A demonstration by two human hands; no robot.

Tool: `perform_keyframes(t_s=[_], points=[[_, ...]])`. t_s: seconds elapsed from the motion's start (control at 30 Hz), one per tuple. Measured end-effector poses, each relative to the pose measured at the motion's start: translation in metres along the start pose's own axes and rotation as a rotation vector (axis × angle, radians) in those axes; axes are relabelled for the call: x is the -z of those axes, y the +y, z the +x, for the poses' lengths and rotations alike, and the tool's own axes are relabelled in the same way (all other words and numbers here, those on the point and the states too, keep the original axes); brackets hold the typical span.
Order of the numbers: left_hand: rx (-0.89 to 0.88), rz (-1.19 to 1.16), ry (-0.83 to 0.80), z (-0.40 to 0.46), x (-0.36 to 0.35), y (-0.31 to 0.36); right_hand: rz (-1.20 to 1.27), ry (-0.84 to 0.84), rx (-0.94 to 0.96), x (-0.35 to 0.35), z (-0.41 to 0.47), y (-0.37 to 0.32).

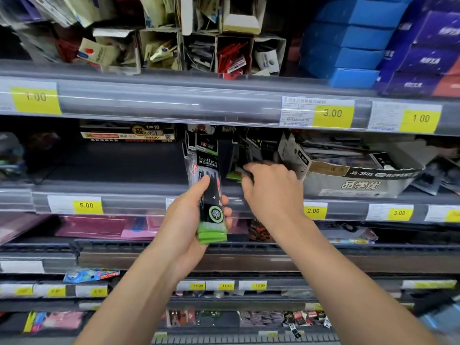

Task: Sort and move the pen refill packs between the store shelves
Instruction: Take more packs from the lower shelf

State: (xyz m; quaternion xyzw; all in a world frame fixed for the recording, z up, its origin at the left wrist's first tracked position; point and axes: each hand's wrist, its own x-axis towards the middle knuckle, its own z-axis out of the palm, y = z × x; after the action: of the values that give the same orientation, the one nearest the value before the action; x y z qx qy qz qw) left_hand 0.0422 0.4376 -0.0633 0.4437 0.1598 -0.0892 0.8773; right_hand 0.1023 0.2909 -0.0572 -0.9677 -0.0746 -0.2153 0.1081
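We see the middle shelf (149, 192) holding more refill packs (234, 176) lying just ahead of our right hand (271, 192), nearer than the left. Its fingers (249, 168) curl onto one, seemingly pinching it. Our left hand (189, 215) grips an upright stack of packs (211, 195), long axis vertical.

Both forearms are bare to the frame's edge, and the left hand (185, 220) and right hand (272, 189) are ungloved.

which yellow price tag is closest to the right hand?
The 2.00 tag, on the shelf rail just right of the right hand's wrist. The 5.00 tag and 3.00 tag sit farther along that rail.
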Motion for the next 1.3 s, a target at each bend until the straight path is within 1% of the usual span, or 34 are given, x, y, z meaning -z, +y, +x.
perform_keyframes(t_s=[0.07,0.13,0.17,0.23,0.27,0.33,0.43,0.5,0.57,0.63,0.7,0.77,0.9,0.97,1.0,1.03,1.07,1.1,1.13,1.17,1.23,1.3], points=[[-0.001,-0.001,0.022,0.000,-0.003,0.001,-0.080,0.072,0.037,0.001,-0.001,-0.003],[-0.007,0.002,0.044,0.000,-0.005,0.002,-0.060,0.167,0.072,0.004,-0.004,-0.002],[-0.015,0.008,0.055,-0.001,-0.007,0.002,-0.033,0.253,0.085,0.007,-0.006,0.000],[-0.037,0.027,0.065,-0.001,-0.011,0.003,0.033,0.493,0.097,0.012,-0.014,0.002],[-0.043,0.042,0.062,0.000,-0.013,0.004,0.059,0.570,0.128,0.014,-0.021,0.001],[-0.033,0.061,0.052,-0.001,-0.018,0.005,0.092,0.621,0.220,0.017,-0.040,-0.007],[0.030,-0.031,-0.019,-0.002,-0.023,0.010,0.124,0.575,0.308,0.015,-0.071,-0.017],[0.035,-0.054,-0.078,-0.004,-0.023,0.013,0.128,0.516,0.347,0.012,-0.084,-0.021],[0.031,-0.060,-0.062,-0.004,-0.023,0.013,0.150,0.412,0.374,0.013,-0.092,-0.022],[0.036,-0.050,-0.021,-0.003,-0.022,0.011,0.236,0.297,0.374,0.018,-0.096,-0.023],[0.038,-0.056,-0.023,-0.005,-0.020,0.008,0.382,0.194,0.324,0.027,-0.097,-0.027],[0.011,-0.069,-0.038,-0.009,-0.018,0.004,0.507,0.118,0.235,0.035,-0.095,-0.031],[0.007,-0.114,-0.089,-0.015,-0.012,-0.003,0.637,-0.017,0.112,0.044,-0.087,-0.038],[-0.012,-0.111,-0.132,-0.018,-0.009,-0.003,0.753,-0.097,0.056,0.044,-0.082,-0.037],[-0.034,-0.104,-0.125,-0.018,-0.006,-0.002,0.825,-0.097,0.018,0.042,-0.080,-0.035],[-0.055,-0.103,-0.096,-0.017,-0.005,-0.001,0.872,-0.045,-0.030,0.040,-0.075,-0.031],[-0.074,-0.108,-0.056,-0.017,-0.003,0.000,0.855,0.048,-0.071,0.037,-0.069,-0.026],[-0.092,-0.116,-0.021,-0.016,-0.001,0.002,0.769,0.145,-0.097,0.033,-0.060,-0.020],[-0.108,-0.116,0.004,-0.016,0.001,0.003,0.646,0.201,-0.106,0.028,-0.050,-0.014],[-0.118,-0.110,0.018,-0.016,0.003,0.005,0.522,0.192,-0.095,0.023,-0.039,-0.011],[-0.132,-0.098,0.032,-0.016,0.006,0.007,0.288,0.041,-0.063,0.014,-0.018,-0.010],[-0.145,-0.088,0.033,-0.017,0.007,0.008,0.149,-0.090,-0.065,0.005,-0.006,-0.017]])
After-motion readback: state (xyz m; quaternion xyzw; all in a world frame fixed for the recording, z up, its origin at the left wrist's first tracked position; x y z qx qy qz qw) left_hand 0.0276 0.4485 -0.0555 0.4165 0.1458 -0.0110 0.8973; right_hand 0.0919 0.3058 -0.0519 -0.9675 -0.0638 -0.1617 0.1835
